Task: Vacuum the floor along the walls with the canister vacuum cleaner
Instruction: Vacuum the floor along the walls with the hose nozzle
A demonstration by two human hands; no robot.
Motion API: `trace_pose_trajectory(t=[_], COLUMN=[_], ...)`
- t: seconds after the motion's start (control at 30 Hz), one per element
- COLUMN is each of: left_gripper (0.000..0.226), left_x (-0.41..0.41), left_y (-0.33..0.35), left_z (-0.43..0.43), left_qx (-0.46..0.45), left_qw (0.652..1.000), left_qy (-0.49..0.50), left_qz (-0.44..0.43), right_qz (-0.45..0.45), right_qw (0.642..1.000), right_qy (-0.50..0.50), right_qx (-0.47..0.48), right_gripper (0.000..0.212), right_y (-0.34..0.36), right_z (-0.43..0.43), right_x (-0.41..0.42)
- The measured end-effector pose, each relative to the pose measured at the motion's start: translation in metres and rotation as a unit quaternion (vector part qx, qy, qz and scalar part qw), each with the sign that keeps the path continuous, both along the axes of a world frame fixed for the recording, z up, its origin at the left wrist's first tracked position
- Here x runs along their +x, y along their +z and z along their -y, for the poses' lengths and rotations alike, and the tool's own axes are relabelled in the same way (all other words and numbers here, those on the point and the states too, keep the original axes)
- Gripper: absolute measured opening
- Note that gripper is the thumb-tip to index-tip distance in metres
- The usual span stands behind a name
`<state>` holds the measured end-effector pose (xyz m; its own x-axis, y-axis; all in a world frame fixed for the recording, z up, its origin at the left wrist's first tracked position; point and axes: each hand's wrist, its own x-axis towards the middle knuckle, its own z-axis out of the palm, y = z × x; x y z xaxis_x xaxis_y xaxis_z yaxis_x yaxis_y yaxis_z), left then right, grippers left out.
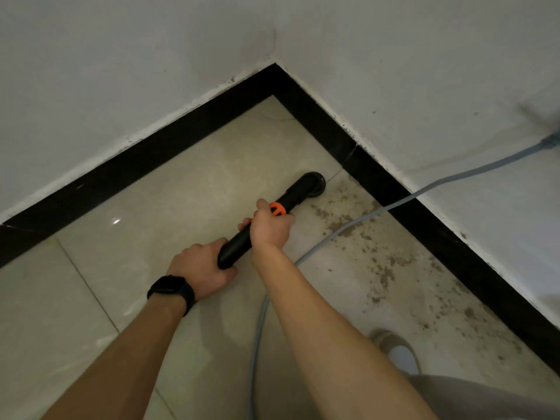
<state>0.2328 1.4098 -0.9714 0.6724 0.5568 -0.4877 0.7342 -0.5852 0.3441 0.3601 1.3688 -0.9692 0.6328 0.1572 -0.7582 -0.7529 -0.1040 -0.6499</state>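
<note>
**A:** Where is the vacuum?

**B:** Only its wand shows; the canister is out of view. The nozzle sits on the floor near the corner, just beside the right skirting.

**A:** And the hands?

**B:** Both curl round the wand. The left hand grips the near end. The right hand grips further down, just behind the orange collar.

**A:** How far along is the job?

**B:** Partway, I judge. The tiles by the left wall look clean and shiny. Brown dirt lies in a band along the right wall, from the nozzle back toward the shoe. That strip is left to do.

**A:** Anything in the way?

**B:** A grey cord crosses the dirty patch.
</note>
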Motion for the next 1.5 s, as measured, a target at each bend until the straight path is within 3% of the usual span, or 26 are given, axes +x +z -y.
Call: trace_pose_trajectory(t=[0.7,1.03,1.5], left_gripper=[0.025,0.028,0.033], left_x=[-0.181,-0.126,-0.023], left_y=[0.006,0.0,-0.004], left_z=[0.002,0.018,0.043], left_qx=[0.039,0.065,0.08], left_qw=[0.994,0.996,0.997], left_qy=[0.064,0.023,0.011], left_qz=[-0.083,-0.057,-0.009], right_qz=[-0.077,-0.049,0.022], right_qw=[0.994,0.997,0.999], right_qy=[0.075,0.033,0.009], right_qx=[0.037,0.038,0.034], right_gripper=[0.038,0.024,0.021], right_y=[0.007,0.003,-0.01], right_z=[0.01,0.017,0.029], right_x=[-0.178,-0.124,-0.025])
